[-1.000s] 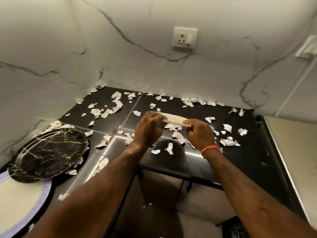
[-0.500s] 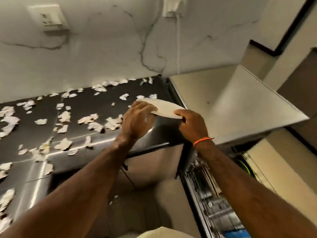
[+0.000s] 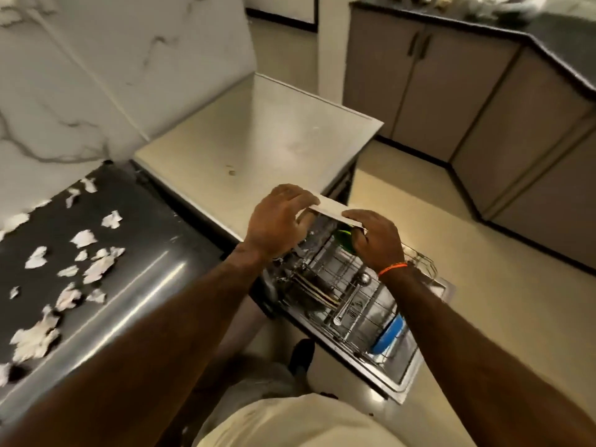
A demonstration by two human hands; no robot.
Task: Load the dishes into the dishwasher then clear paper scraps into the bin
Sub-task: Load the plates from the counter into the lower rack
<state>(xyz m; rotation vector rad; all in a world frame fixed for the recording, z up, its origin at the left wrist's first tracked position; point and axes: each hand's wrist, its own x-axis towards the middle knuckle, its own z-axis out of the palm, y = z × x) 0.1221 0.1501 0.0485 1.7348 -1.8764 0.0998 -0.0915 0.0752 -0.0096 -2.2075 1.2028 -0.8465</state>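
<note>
I hold a pale cream plate (image 3: 332, 209) edge-on between both hands above the open dishwasher. My left hand (image 3: 279, 221) grips its left rim and my right hand (image 3: 374, 238), with an orange band at the wrist, grips its right rim. Below them the pulled-out wire rack (image 3: 351, 301) holds dark plates on edge, a ladle, a green item (image 3: 345, 238) and a blue dish (image 3: 388, 333). Several torn paper scraps (image 3: 93, 262) lie on the black counter (image 3: 138, 279) to the left.
The dishwasher's cream top (image 3: 258, 146) adjoins the black counter under a marble wall. The lowered dishwasher door (image 3: 403, 372) juts over the cream floor. Grey cabinets (image 3: 467, 91) with a black worktop line the far right. My foot (image 3: 301, 354) stands beside the door.
I have turned right from the scrap-strewn counter, carrying the plate in both hands. It was over the counter edge before and now hangs over the open dishwasher rack.
</note>
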